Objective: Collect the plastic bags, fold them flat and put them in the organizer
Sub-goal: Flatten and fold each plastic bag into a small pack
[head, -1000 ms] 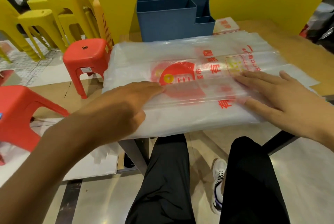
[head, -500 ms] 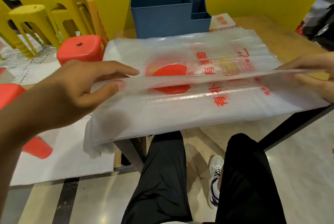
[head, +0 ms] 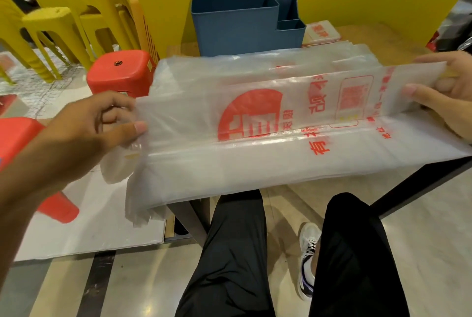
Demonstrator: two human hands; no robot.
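**Plastic bags lifted at both ends over the stack**

Plastic bags [head: 255, 163] lie in a flat, see-through stack with red print on the wooden table [head: 370, 38], their near edge and left end hanging past the table's rim. The top flap [head: 293, 102] is raised along its length, tilted up from the stack. The left hand [head: 84, 132] pinches the flap's left end between thumb and curled fingers. The right hand [head: 444, 91] grips the right end, thumb on the near face, fingers behind. Just behind the stack stands the blue organizer [head: 240, 25], upright, with several compartments; what they contain cannot be seen. Left of the stack is a red stool [head: 120, 74], yellow stools [head: 74, 17] beyond it. Below the stack are black-trousered legs [head: 229, 252].
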